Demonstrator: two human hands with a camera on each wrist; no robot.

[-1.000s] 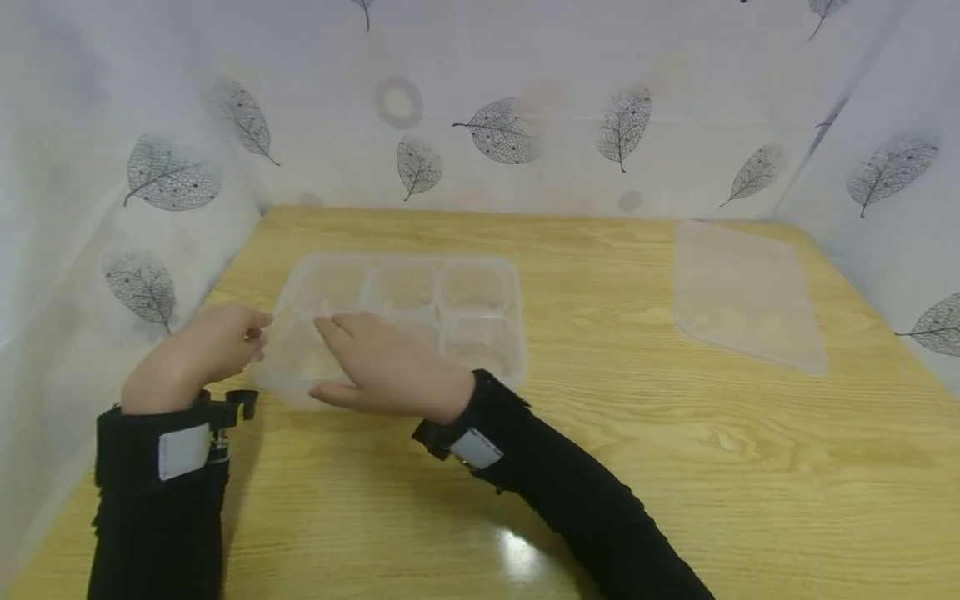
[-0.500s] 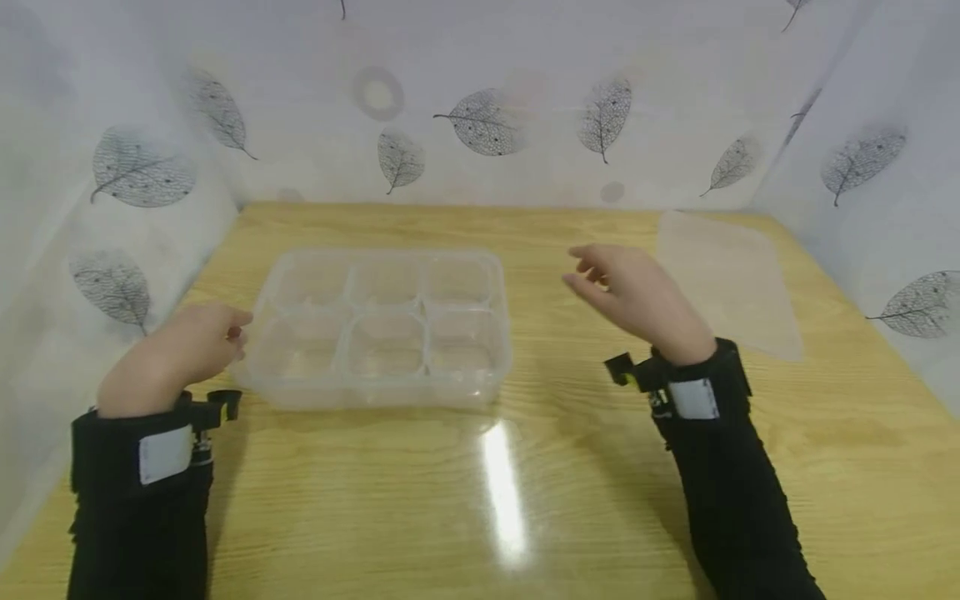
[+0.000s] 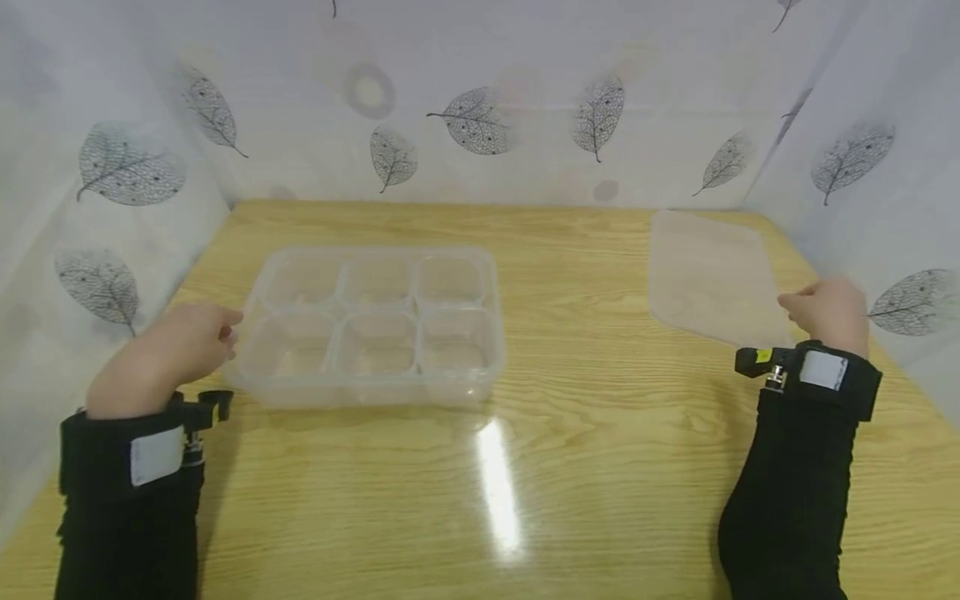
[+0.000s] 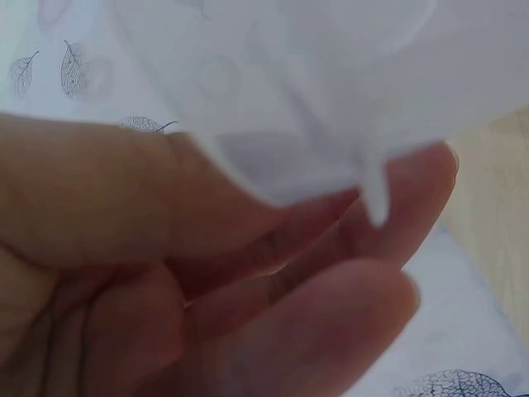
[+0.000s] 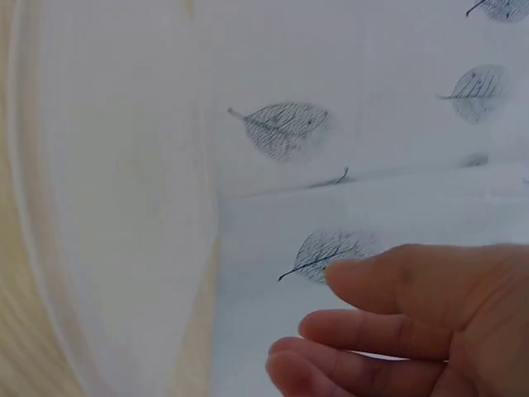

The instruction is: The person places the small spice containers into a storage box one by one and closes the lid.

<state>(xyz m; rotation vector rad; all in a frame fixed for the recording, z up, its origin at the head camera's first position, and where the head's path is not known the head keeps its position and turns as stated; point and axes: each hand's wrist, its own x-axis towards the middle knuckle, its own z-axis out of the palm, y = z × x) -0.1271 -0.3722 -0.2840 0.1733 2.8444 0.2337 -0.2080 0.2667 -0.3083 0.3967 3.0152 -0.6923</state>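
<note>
A clear plastic box with six compartments (image 3: 375, 379) sits on the left half of the table, its compartments showing nothing inside. The left hand (image 3: 176, 350) holds its left edge; the left wrist view shows thumb and fingers around a corner of the box (image 4: 331, 157). On the right lies a flat translucent lid (image 3: 708, 275), close to the back of the table. Beside the lid's near right corner is the right hand (image 3: 828, 312). Its fingers (image 5: 380, 277) are loosely bent and hold nothing in the right wrist view, apart from the lid (image 5: 124, 198).
The wood-grain table (image 3: 585, 467) carries a bright light reflection in front of the box. A white cloth with a leaf print (image 3: 540, 50) hangs behind the table and along both sides. Each wrist wears a black band with a small camera mount.
The right hand has swept from over the box far to the right, up beside the lid. The left hand stays at the box's left edge. The head view has shifted slightly.
</note>
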